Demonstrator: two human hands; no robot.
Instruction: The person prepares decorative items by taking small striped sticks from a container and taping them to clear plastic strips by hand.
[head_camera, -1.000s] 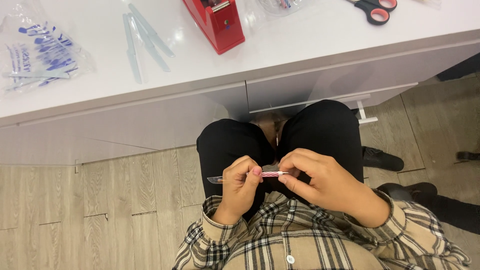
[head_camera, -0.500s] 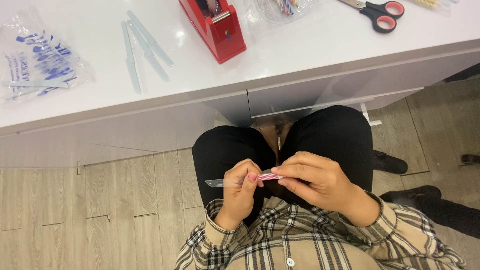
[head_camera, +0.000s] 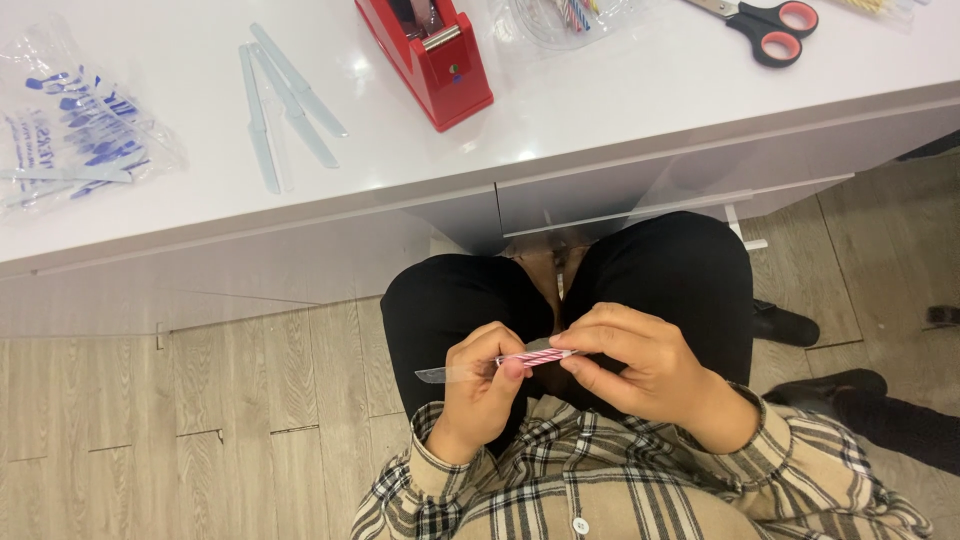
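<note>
Since half a second ago we see almost no change: left hand and right hand remain over the lap at lower centre, so the handling is ongoing. Fingers of both hands are closed on one pink striped candle; the left also pinches one narrow clear sleeve jutting left. On the white table, upper frame, we count: four clear sleeves, one red tape dispenser, one pair of scissors, one printed bag.

open air around hands; white desk edge overhangs knees.
</note>
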